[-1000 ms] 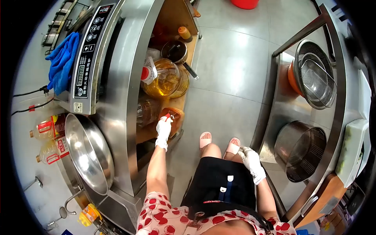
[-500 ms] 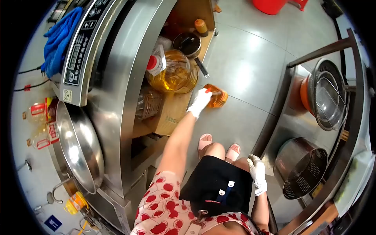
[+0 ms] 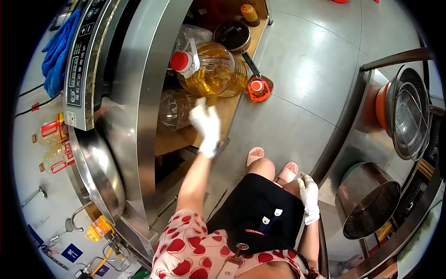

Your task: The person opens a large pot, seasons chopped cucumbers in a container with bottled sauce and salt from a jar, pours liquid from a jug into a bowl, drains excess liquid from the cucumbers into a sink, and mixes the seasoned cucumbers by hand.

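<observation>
My left hand [image 3: 206, 126], in a white glove, is in front of the low shelf. Its fingers are slightly blurred but look apart and hold nothing. Just beyond it a large oil jug [image 3: 216, 69] with a red cap and white handle stands on the shelf, partly full of golden oil. Nearer me sits a clear plastic container [image 3: 175, 109]. A smaller oil bottle [image 3: 258, 89] with a red cap and handle stands upright on the floor by the shelf's edge. My right hand [image 3: 308, 195], also gloved, rests by my knee, fingers loosely extended, holding nothing.
A lidded pan [image 3: 232, 36] projects its handle past the shelf edge, near a sauce bottle [image 3: 250, 15]. At left are an induction cooker panel [image 3: 83, 60] and a steel wok [image 3: 100, 172]. Strainers [image 3: 411, 111] and a perforated pot [image 3: 369, 200] occupy the right-hand rack.
My left hand has let go of the smaller oil bottle, which was tilted and now stands on the floor. The hand has moved left toward the shelf. My right hand stays by my knee.
</observation>
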Tool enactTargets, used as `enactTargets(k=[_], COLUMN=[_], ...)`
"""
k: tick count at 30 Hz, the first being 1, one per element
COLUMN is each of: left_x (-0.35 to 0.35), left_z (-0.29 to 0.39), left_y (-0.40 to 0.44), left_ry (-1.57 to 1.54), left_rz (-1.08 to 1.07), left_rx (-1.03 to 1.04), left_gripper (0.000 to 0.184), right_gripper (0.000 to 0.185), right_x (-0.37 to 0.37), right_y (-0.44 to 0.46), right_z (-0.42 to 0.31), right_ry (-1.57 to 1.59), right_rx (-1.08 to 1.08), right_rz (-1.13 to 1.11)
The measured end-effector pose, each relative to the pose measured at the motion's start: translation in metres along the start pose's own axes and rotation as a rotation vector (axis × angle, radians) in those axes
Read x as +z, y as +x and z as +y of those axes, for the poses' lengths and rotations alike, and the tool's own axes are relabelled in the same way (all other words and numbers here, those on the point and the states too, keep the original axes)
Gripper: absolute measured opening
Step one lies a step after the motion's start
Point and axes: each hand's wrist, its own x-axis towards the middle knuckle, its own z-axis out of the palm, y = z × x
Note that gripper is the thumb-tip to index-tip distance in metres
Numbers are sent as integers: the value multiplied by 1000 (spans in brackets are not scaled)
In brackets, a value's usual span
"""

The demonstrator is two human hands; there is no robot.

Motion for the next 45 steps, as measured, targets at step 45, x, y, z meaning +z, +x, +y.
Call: enactTargets(k=[45], left_x=[-18], left_z=[182], left_y=[-167], left_ry=[-246], left_rz=[-945], left_rx=[724], left_gripper=[27], right_gripper=[38], right_x=[-67], right_y=[-81], right_z=[-8], right_ry=[306], right_rx=[189], right_rz=[195])
